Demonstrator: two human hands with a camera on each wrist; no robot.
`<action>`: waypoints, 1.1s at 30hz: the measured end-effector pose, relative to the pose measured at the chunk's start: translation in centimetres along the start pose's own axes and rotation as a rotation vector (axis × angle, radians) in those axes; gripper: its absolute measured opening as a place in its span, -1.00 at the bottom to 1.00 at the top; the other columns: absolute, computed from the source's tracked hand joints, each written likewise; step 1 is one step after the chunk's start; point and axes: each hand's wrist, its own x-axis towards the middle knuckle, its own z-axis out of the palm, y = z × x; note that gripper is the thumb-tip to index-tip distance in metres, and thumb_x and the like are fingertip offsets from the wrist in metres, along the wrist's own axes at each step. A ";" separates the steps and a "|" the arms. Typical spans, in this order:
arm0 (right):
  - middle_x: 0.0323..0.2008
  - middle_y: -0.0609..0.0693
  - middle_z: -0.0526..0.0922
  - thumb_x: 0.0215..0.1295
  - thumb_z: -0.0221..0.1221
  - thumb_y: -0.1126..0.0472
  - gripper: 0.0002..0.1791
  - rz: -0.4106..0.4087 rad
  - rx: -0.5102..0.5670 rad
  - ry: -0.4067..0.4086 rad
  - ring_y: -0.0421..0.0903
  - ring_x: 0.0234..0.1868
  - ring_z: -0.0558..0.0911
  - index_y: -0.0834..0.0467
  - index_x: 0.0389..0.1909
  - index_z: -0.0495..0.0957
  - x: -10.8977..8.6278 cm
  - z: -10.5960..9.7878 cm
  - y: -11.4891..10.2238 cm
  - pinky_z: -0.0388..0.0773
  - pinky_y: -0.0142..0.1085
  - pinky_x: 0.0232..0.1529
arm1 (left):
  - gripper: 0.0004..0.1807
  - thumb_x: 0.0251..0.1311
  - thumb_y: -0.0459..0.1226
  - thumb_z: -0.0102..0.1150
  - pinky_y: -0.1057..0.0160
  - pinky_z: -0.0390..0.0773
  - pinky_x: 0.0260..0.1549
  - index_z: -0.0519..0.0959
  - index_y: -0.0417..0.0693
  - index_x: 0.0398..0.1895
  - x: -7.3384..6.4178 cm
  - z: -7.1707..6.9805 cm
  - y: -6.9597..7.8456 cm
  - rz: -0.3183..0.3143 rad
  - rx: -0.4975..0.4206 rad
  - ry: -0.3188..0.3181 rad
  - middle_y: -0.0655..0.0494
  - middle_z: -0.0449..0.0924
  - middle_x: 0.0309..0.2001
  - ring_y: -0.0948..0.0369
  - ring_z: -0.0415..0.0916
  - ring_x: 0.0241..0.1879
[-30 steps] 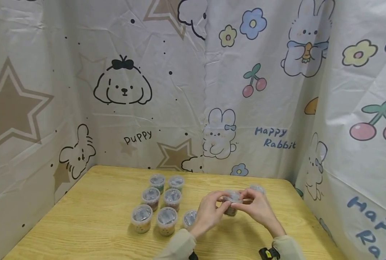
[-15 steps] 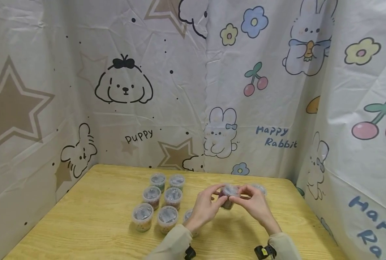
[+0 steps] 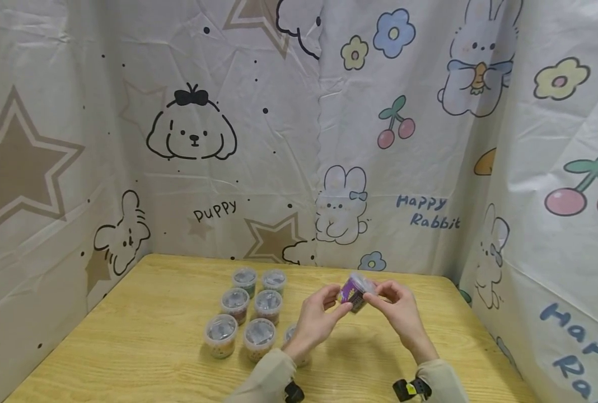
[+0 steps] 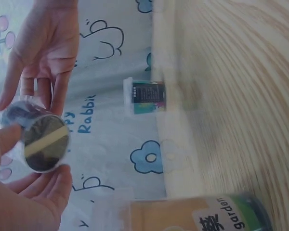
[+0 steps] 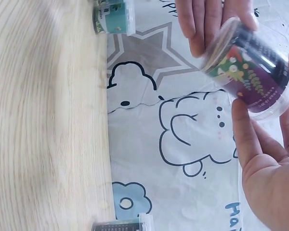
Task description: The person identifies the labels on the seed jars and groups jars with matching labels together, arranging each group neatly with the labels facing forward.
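Note:
A small clear plastic tub (image 3: 355,292) with a purple printed label is lifted above the table, tilted, between both hands. My left hand (image 3: 318,320) grips its lower part, thumb and fingers on opposite sides. The fingers of my right hand (image 3: 398,314) pinch it near the clear lid. In the left wrist view the round base of the tub (image 4: 47,144) shows a pale strip across something dark. Black print, leaves and flowers show on the side of the tub (image 5: 253,72) in the right wrist view.
Several similar lidded tubs (image 3: 260,336) stand in two columns left of my hands on the wooden table (image 3: 143,336). One tub (image 3: 299,350) is partly hidden by my left forearm. Another tub (image 4: 147,96) stands near the far right. Printed cloth (image 3: 258,184) surrounds the table.
Both hands have raised the tub slightly and moved it a little left. It has turned from nearly upright to tilted, bringing its purple label into sight.

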 end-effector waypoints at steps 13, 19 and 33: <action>-0.09 -0.01 0.69 0.28 0.31 0.17 -0.68 -0.009 0.025 -0.071 -0.21 -0.07 0.67 0.32 -0.16 0.49 0.0 0.4 -1.1 0.61 -0.42 -0.02 | -0.48 0.11 -0.13 0.42 0.36 0.67 -0.11 0.57 -0.10 0.13 0.4 -0.9 0.1 0.007 -0.112 -0.040 0.04 0.71 -0.09 0.22 0.67 -0.10; -0.14 0.07 0.73 0.20 0.36 -0.04 -0.60 0.057 -0.141 -0.052 -0.12 -0.09 0.68 0.14 -0.10 0.59 0.0 1.2 -2.5 0.59 -0.30 -0.03 | -0.53 0.03 -0.20 0.48 0.23 0.65 0.00 0.59 -0.07 0.03 0.1 -0.8 0.1 0.127 0.076 0.089 0.06 0.70 -0.06 0.17 0.67 -0.05; -0.03 0.14 0.66 0.15 0.41 0.04 -0.62 0.081 -0.074 0.006 -0.11 -0.08 0.61 0.23 -0.26 0.51 0.2 1.9 -3.1 0.58 -0.36 -0.06 | -0.51 0.09 -0.19 0.43 0.26 0.64 0.02 0.59 -0.12 0.11 0.2 -1.7 -0.1 0.138 0.064 0.027 -0.01 0.67 0.01 0.13 0.66 -0.02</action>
